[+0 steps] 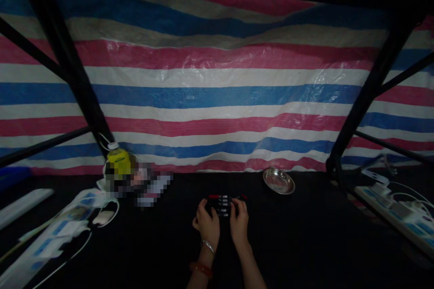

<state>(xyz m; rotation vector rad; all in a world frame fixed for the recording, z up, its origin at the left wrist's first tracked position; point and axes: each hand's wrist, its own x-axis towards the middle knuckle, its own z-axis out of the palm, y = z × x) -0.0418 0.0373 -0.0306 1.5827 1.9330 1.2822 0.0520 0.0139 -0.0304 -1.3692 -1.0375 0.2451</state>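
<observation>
Several black marker pens (223, 205) lie side by side in a row on the dark table, white lettering on their barrels. The one at the far side of the row has red on it, and a red tip shows beyond my right fingers. My left hand (207, 223), with a silver bangle and a reddish band at the wrist, is closed on the left ends of the row. At the right ends, my right hand (239, 223) has its fingers closed on the pens. The dim light hides exactly which pens each hand grips.
A shiny metal dish (279, 181) sits behind and right of my hands. At left are a yellow-labelled bottle (118, 162), a blurred patch and a power strip (64, 230) with cables. More plugs and a strip (403, 212) line the right. Striped sheeting (220, 95) hangs behind.
</observation>
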